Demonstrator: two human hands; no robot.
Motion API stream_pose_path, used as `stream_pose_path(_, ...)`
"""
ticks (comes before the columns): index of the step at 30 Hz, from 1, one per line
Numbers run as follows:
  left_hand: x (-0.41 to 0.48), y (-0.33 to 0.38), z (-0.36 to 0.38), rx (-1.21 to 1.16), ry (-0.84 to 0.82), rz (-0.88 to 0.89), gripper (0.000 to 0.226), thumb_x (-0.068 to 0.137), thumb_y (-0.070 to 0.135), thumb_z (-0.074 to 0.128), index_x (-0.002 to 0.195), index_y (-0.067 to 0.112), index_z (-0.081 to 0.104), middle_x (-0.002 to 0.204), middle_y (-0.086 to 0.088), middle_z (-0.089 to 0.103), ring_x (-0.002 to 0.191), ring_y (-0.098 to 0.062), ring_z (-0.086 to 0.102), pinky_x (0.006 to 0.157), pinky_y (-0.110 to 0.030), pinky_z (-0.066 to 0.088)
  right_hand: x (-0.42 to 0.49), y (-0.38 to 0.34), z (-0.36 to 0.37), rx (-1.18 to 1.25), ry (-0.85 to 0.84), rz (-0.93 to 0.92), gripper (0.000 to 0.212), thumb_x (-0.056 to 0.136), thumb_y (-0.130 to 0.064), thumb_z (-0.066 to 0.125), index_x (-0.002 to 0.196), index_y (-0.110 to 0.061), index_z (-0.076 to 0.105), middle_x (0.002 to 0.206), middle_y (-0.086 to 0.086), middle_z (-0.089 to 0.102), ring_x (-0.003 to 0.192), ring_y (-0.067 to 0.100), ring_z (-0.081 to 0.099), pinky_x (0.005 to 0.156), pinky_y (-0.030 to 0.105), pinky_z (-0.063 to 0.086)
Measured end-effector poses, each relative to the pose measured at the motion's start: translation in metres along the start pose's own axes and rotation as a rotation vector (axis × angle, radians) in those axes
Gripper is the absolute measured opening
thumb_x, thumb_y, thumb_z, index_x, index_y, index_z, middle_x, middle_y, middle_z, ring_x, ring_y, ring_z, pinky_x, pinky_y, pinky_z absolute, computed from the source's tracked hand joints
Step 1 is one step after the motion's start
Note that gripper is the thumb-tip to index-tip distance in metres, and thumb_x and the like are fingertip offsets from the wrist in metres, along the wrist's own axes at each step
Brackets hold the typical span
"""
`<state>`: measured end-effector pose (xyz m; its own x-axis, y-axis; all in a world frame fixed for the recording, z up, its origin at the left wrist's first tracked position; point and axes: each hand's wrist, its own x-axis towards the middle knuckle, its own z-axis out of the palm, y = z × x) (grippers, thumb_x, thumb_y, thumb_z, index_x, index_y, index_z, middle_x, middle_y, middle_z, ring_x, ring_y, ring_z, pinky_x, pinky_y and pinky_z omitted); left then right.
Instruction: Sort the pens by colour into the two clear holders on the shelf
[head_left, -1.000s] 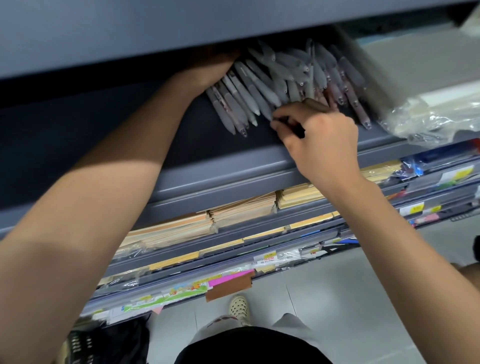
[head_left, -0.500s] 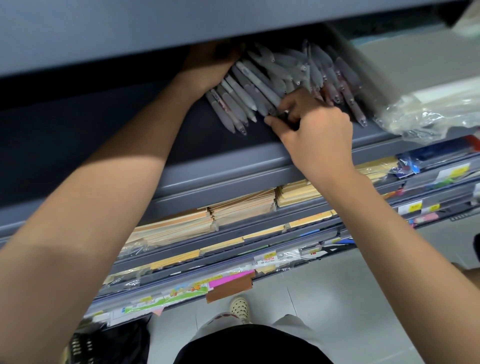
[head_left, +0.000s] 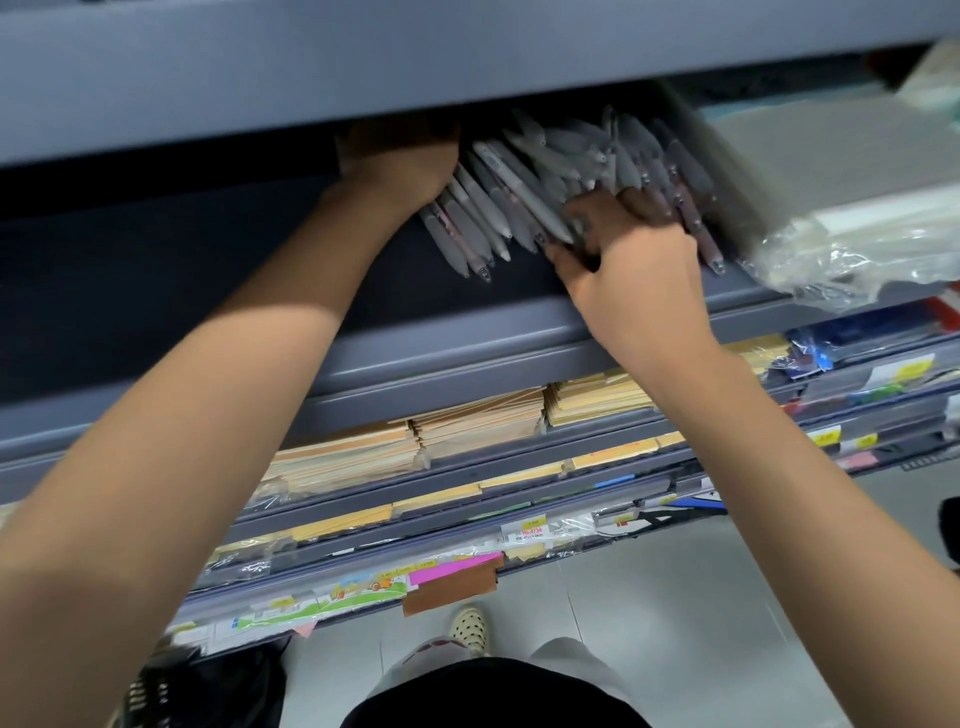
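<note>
A: Where are the pens (head_left: 519, 202)?

B: Between the two hands. They are a fanned bunch of frosted grey-white barrels with their tips toward the person, lying on the grey shelf (head_left: 467, 332) under the lip of the upper shelf (head_left: 467, 62). The ones nearest the right fingers show reddish parts.

A: And the hands?

B: Apart, one on each side of the bunch. The left hand (head_left: 400, 166) lies against the bunch's left edge. Its fingers run up behind the upper shelf, so I cannot tell whether they grip anything. The right hand (head_left: 634, 265) has its fingers curled in among the pens with the thumb below, clamped on a few of them.

A: Which holder are they in?

B: I cannot tell. Just beyond the right fingertips a blurred translucent panel (head_left: 722, 171) slants along the bunch — it may be a holder's wall, but it is too smeared to say.

A: Anything else holding stock?

B: To the right of the right hand is a crinkled clear plastic bag (head_left: 857, 254) with pale flat sheets inside. Below both forearms, a lower tier carries stacks of brown envelopes (head_left: 467, 421) packed edge-out. More tiers below that hold wrapped packets and yellow price tags (head_left: 535, 530).
</note>
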<state>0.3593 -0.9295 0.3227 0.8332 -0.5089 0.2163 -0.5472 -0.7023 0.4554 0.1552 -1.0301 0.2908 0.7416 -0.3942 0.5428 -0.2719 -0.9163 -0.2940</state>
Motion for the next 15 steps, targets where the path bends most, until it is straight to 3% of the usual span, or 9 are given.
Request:
stream_pose_path(2, -0.011, -0.001, -0.009, 0.093, -0.069, -0.110, 0.069, 0.093, 0.067, 0.023, 0.150, 0.031, 0.040, 0.155, -0.005, 0.041, 0.141, -0.032, 0.039, 0.115, -0.049, 0.032, 0.000, 0.002, 0.002, -0.007, 0.005, -0.023, 0.032, 0.090, -0.031, 0.063, 0.118, -0.016, 0.063, 0.114, 0.014, 0.062, 0.088, 0.041, 0.063, 0.070, 0.043, 0.053)
stream_pose_path(4, -0.020, 0.000, -0.016, 0.100, -0.225, -0.174, 0.079, 0.091, 0.076, 0.026, 0.155, 0.029, 0.030, 0.161, -0.001, 0.032, 0.143, -0.028, 0.035, 0.115, -0.043, 0.031, 0.001, 0.006, 0.002, 0.027, 0.005, -0.043, 0.029, 0.089, -0.028, 0.064, 0.115, -0.015, 0.065, 0.111, 0.013, 0.063, 0.087, 0.039, 0.063, 0.070, 0.041, 0.052)
stream_pose_path(6, -0.031, 0.009, -0.020, -0.021, -0.369, -0.225, 0.074, 0.088, 0.077, 0.042, 0.143, 0.027, 0.048, 0.143, 0.005, 0.051, 0.122, -0.020, 0.049, 0.095, -0.036, 0.045, 0.005, 0.011, 0.000, 0.108, -0.011, -0.042, 0.025, 0.087, -0.025, 0.065, 0.110, -0.015, 0.068, 0.101, 0.010, 0.065, 0.085, 0.035, 0.062, 0.070, 0.035, 0.049)
stream_pose_path(8, -0.036, 0.020, -0.020, -0.083, -0.424, -0.255, 0.051, 0.082, 0.077, 0.055, 0.108, 0.033, 0.063, 0.108, 0.014, 0.061, 0.100, -0.011, 0.054, 0.078, -0.032, 0.046, 0.010, 0.015, -0.002, 0.155, -0.049, -0.044, 0.022, 0.087, -0.023, 0.065, 0.108, -0.017, 0.069, 0.090, 0.004, 0.064, 0.085, 0.030, 0.062, 0.071, 0.027, 0.042)
stream_pose_path(11, -0.040, 0.040, -0.023, -0.068, -0.496, -0.286, 0.047, 0.082, 0.075, 0.057, 0.086, 0.029, 0.064, 0.083, 0.011, 0.063, 0.079, -0.006, 0.053, 0.074, -0.029, 0.042, 0.014, 0.019, -0.007, 0.171, -0.116, -0.045, 0.023, 0.087, -0.025, 0.064, 0.109, -0.021, 0.068, 0.088, -0.001, 0.064, 0.088, 0.027, 0.062, 0.073, 0.023, 0.041)
stream_pose_path(15, -0.042, 0.067, -0.025, -0.058, -0.547, -0.346, 0.041, 0.090, 0.063, 0.057, 0.081, 0.023, 0.059, 0.077, 0.005, 0.058, 0.067, -0.009, 0.046, 0.079, -0.031, 0.041, 0.018, 0.023, -0.013, 0.158, -0.169, -0.033, 0.026, 0.088, -0.028, 0.056, 0.112, -0.025, 0.066, 0.099, 0.009, 0.071, 0.092, 0.034, 0.065, 0.083, 0.036, 0.054)
